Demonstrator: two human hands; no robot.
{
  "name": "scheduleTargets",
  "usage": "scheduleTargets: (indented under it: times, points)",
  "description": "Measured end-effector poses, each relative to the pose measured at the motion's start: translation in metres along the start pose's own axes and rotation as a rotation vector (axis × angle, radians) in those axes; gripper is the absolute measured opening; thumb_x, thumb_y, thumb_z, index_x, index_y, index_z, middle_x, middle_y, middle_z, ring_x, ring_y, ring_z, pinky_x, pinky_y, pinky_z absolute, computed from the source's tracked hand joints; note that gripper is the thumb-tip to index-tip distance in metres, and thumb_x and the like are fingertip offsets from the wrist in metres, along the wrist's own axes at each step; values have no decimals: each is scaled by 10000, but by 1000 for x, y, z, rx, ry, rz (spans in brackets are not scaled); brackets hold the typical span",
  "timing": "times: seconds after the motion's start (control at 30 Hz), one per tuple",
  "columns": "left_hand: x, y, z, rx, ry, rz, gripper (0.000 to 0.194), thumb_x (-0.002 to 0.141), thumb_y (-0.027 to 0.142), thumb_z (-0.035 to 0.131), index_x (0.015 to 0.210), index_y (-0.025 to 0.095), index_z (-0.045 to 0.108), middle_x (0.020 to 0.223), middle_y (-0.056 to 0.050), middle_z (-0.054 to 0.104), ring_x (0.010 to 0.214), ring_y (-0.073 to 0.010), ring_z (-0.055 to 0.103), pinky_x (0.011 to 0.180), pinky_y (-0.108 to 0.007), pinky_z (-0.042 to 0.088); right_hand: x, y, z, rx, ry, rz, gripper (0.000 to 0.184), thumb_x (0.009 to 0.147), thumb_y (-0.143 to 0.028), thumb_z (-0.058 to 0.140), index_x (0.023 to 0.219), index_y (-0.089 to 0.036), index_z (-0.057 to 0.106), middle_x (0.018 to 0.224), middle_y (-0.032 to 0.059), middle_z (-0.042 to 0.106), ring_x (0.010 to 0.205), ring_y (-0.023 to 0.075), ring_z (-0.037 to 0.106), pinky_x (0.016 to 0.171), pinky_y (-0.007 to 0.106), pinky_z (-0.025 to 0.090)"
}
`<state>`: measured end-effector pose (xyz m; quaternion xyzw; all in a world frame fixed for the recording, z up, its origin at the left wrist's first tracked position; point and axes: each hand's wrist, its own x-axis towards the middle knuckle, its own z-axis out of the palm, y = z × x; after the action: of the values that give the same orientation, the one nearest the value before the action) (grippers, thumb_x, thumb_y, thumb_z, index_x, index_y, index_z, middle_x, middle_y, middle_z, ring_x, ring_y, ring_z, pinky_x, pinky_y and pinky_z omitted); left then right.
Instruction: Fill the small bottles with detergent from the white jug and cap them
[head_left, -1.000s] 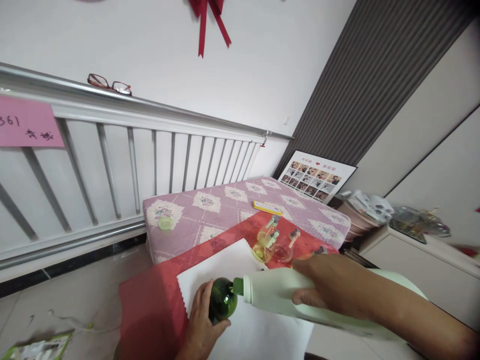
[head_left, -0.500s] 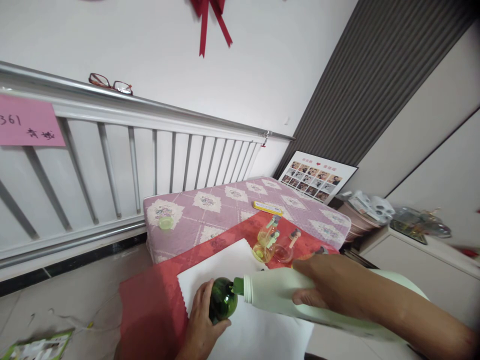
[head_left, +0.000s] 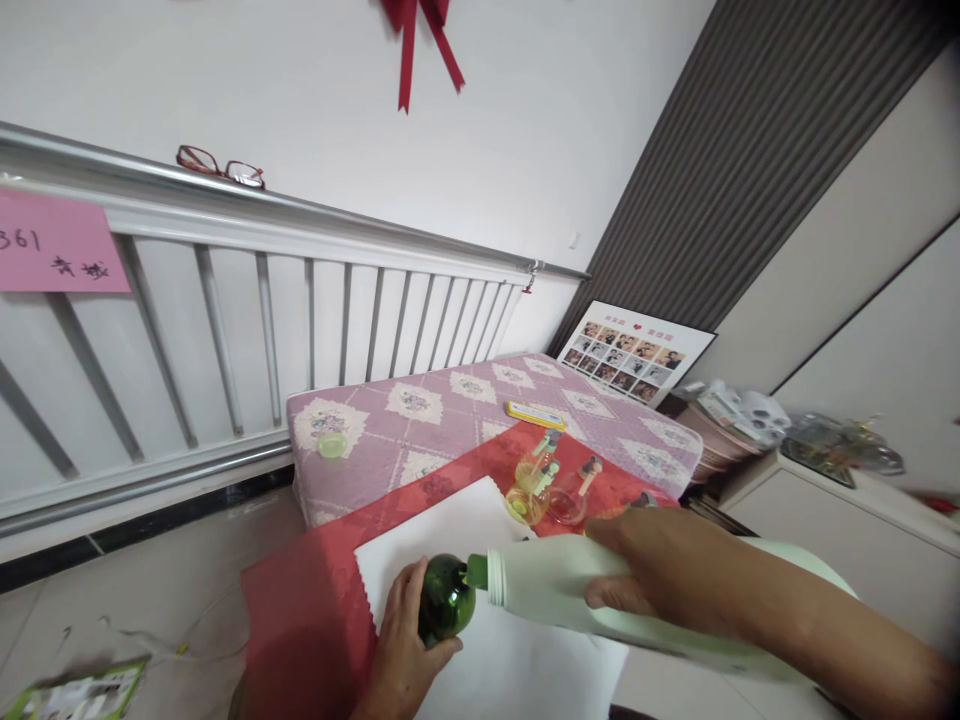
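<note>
My left hand [head_left: 403,645] is wrapped round a small, round, dark green glossy bottle [head_left: 448,598]. My right hand [head_left: 641,565] grips a large pale green jug [head_left: 544,582], tipped nearly on its side. The jug's green spout [head_left: 476,572] meets the mouth of the small bottle; whether liquid is flowing I cannot make out. Both are above a white sheet [head_left: 517,665] on a red cloth [head_left: 315,590]. Beyond my right hand stand a yellowish spray bottle [head_left: 528,505] and a pinkish clear one [head_left: 568,506], with more partly hidden.
A pale green cap [head_left: 331,445] and a yellow box [head_left: 535,415] lie on the purple patterned table cover [head_left: 480,410]. Behind is a white radiator [head_left: 292,320] with glasses [head_left: 221,168] on top. A photo board [head_left: 634,355] and a cabinet [head_left: 847,530] stand at right.
</note>
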<state>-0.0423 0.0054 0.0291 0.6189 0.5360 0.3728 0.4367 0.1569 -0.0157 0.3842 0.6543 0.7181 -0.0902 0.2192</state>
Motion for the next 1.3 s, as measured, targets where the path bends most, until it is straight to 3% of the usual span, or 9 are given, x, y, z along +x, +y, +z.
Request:
scheduleTargets:
  times: [0.63, 0.97, 1.3]
  points:
    - [1, 1, -1, -21, -16, -14, 955, 630, 161, 716, 1517, 173, 362, 1592, -169, 395, 1517, -333, 364, 1288, -505, 278, 1, 1, 1, -12, 13, 1, 274, 848, -455, 608, 957, -235, 728, 1016, 138, 796, 928, 400, 724, 661, 365, 365]
    - [0, 4, -2, -22, -18, -19, 961, 634, 150, 709, 1525, 133, 351, 1587, -189, 397, 1517, -329, 362, 1295, -497, 266, -1, -4, -3, -16, -12, 28, 286, 843, -446, 603, 968, -226, 738, 1045, 154, 793, 954, 409, 721, 686, 386, 391]
    - [1, 0, 0, -19, -15, -4, 956, 630, 157, 721, 1515, 185, 361, 1598, -177, 398, 1519, -336, 369, 1288, -526, 277, 3, 1, 0, -24, 4, 12, 303, 849, -471, 606, 977, -232, 741, 1052, 148, 793, 960, 415, 720, 689, 391, 408]
